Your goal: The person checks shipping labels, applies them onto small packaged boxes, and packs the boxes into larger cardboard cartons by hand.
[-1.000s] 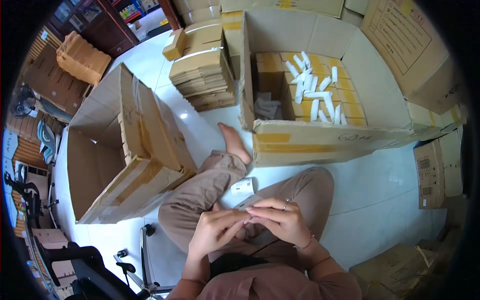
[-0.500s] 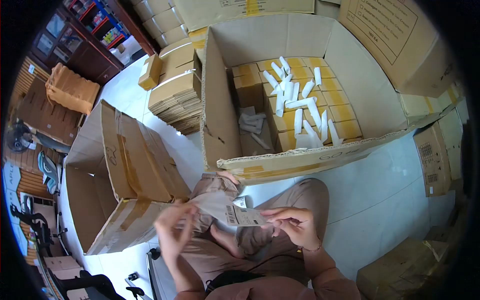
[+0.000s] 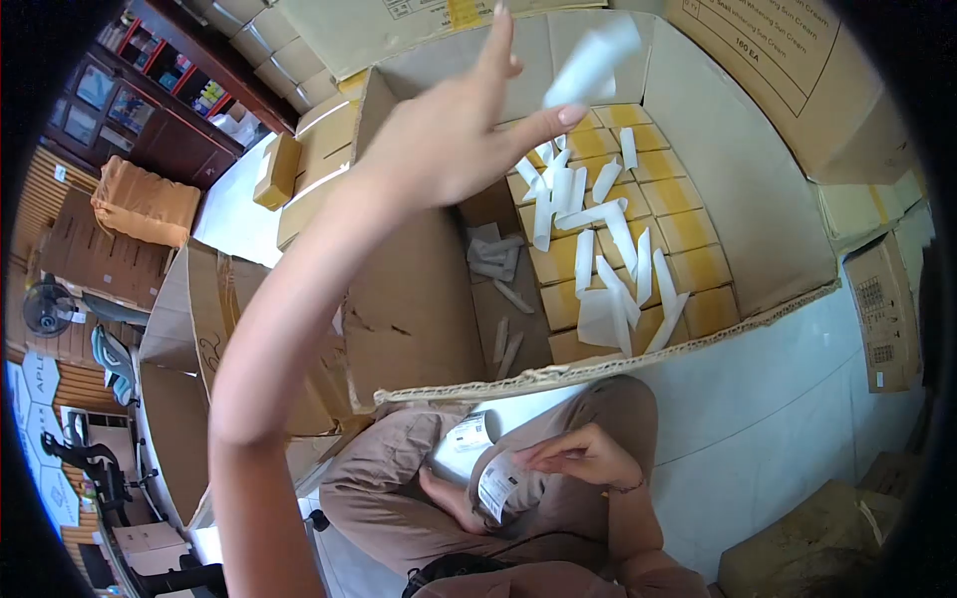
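Seated on glossy white floor tiles (image 3: 743,414), before the large open carton (image 3: 788,189), in a room of stacked boxes (image 3: 95,239). Pinching a printed label (image 3: 496,486) in right hand (image 3: 590,459), near side of carton—angled down-left, long axis unclear. Spreading left hand (image 3: 439,140) open over carton, near blurred white paper (image 3: 595,65)—contact unclear.

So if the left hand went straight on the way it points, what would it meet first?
Probably the big box's far wall, but the left hand may be high enough to clear it; depth is unclear.
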Motion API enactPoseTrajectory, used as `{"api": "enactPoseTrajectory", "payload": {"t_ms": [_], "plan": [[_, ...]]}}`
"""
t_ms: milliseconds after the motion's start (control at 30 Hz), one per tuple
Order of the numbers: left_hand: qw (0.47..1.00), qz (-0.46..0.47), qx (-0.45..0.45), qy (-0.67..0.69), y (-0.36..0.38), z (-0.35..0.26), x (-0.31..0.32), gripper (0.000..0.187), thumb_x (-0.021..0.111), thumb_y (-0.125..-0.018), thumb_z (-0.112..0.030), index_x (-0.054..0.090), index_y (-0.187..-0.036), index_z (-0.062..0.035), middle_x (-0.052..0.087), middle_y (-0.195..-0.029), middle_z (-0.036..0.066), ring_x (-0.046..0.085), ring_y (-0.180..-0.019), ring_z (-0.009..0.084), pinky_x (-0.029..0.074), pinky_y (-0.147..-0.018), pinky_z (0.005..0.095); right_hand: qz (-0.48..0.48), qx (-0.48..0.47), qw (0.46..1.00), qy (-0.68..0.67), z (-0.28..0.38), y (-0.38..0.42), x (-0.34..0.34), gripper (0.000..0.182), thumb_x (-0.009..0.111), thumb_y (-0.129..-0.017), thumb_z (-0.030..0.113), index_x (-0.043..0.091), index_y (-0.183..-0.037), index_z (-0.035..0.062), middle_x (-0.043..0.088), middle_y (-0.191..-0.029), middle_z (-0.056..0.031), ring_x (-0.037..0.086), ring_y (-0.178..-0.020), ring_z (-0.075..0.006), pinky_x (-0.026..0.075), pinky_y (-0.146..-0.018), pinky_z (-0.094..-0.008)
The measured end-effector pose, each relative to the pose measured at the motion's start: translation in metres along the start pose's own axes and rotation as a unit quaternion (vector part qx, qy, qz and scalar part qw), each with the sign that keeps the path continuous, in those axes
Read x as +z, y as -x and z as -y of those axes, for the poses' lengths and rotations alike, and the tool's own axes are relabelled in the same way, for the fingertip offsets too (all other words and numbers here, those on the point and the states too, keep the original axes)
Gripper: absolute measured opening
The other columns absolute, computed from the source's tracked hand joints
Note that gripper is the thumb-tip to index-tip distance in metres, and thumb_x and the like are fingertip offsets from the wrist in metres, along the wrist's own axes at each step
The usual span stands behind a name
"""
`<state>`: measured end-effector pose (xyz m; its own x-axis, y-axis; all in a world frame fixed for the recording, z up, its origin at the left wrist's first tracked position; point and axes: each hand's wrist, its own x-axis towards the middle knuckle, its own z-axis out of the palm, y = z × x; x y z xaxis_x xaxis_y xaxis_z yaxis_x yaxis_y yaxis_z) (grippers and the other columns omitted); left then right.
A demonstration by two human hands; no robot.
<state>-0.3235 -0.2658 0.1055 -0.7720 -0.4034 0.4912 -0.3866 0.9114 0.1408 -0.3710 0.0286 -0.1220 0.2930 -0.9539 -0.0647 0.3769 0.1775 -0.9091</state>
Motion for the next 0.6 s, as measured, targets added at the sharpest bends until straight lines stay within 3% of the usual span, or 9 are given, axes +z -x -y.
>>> {"api": "enactPoseTrajectory", "payload": {"t_ms": [67,133,200,267,400,467,500,600], "plan": [[0.947,0.269,-0.142,-0.098,-0.032,0.005,0.026,0.089,0.052,-0.090,-0.058,0.011,-0.153,-0.0100,0.058,-0.127,0.021,0.061,-0.108,0.0387,0.050,-0.090,0.0453,0.017,-0.040,0.999,-0.022,-0.014,-0.006,-0.004,0.019,0.062,-0.092,0.001,0.068,-0.107,-0.0071,0.068,-0.114,-0.0155,0.062,-0.111,-0.0222,0.050,-0.096,-0.0320],[0.912,0.347,-0.049,-0.216,-0.039,0.047,0.076,0.091,0.058,-0.089,-0.052,0.008,-0.154,-0.0117,0.055,-0.131,0.021,0.059,-0.115,0.0339,0.049,-0.094,0.0436,0.024,-0.021,0.994,-0.104,-0.025,-0.010,-0.007,0.022,0.060,-0.093,0.002,0.066,-0.112,-0.0072,0.067,-0.117,-0.0157,0.061,-0.113,-0.0223,0.048,-0.098,-0.0322],[0.849,0.468,0.021,-0.243,-0.039,0.100,0.116,0.103,0.067,-0.082,-0.049,0.002,-0.154,-0.0120,0.049,-0.138,0.022,0.054,-0.122,0.0340,0.046,-0.097,0.0471,0.030,-0.017,0.994,-0.107,-0.033,-0.012,-0.014,0.022,0.060,-0.093,0.002,0.066,-0.112,-0.0069,0.066,-0.118,-0.0156,0.061,-0.114,-0.0216,0.048,-0.098,-0.0318],[0.879,0.355,-0.053,-0.313,-0.001,0.142,0.169,0.112,0.075,-0.074,-0.049,0.005,-0.153,-0.0104,0.039,-0.145,0.023,0.047,-0.129,0.0375,0.043,-0.100,0.0524,0.033,-0.019,0.994,-0.103,-0.035,-0.012,-0.023,0.022,0.060,-0.093,0.001,0.066,-0.113,-0.0066,0.066,-0.119,-0.0155,0.060,-0.114,-0.0209,0.048,-0.099,-0.0314],[0.898,0.339,-0.062,-0.273,0.061,0.155,0.193,0.115,0.081,-0.067,-0.048,0.014,-0.151,-0.0069,0.034,-0.147,0.023,0.042,-0.131,0.0405,0.040,-0.102,0.0568,0.031,-0.013,0.987,-0.155,-0.036,-0.008,-0.027,0.021,0.059,-0.094,0.002,0.066,-0.112,-0.0069,0.066,-0.118,-0.0164,0.061,-0.114,-0.0218,0.049,-0.097,-0.0321],[0.870,0.393,-0.168,-0.246,0.055,0.141,0.184,0.115,0.086,-0.061,-0.043,0.022,-0.148,-0.0048,0.040,-0.140,0.022,0.044,-0.128,0.0397,0.040,-0.103,0.0549,0.030,-0.019,0.988,-0.150,-0.036,-0.010,-0.029,0.021,0.058,-0.094,0.002,0.065,-0.112,-0.0072,0.066,-0.117,-0.0173,0.062,-0.113,-0.0225,0.050,-0.097,-0.0328],[0.868,0.397,-0.168,-0.248,0.050,0.140,0.185,0.115,0.086,-0.061,-0.043,0.022,-0.148,-0.0048,0.040,-0.140,0.022,0.044,-0.128,0.0397,0.040,-0.103,0.0549,0.025,-0.026,0.991,-0.128,-0.038,-0.011,-0.030,0.021,0.060,-0.094,0.004,0.066,-0.111,-0.0062,0.068,-0.114,-0.0150,0.063,-0.109,-0.0198,0.050,-0.095,-0.0306],[0.902,0.312,-0.227,-0.192,0.039,0.139,0.183,0.108,0.088,-0.058,-0.041,0.031,-0.142,-0.0043,0.043,-0.135,0.020,0.048,-0.123,0.0384,0.045,-0.098,0.0518,0.004,-0.046,0.994,-0.098,-0.045,-0.013,-0.027,0.021,0.062,-0.093,0.006,0.067,-0.111,-0.0044,0.071,-0.107,-0.0108,0.065,-0.100,-0.0135,0.051,-0.090,-0.0260]]}}
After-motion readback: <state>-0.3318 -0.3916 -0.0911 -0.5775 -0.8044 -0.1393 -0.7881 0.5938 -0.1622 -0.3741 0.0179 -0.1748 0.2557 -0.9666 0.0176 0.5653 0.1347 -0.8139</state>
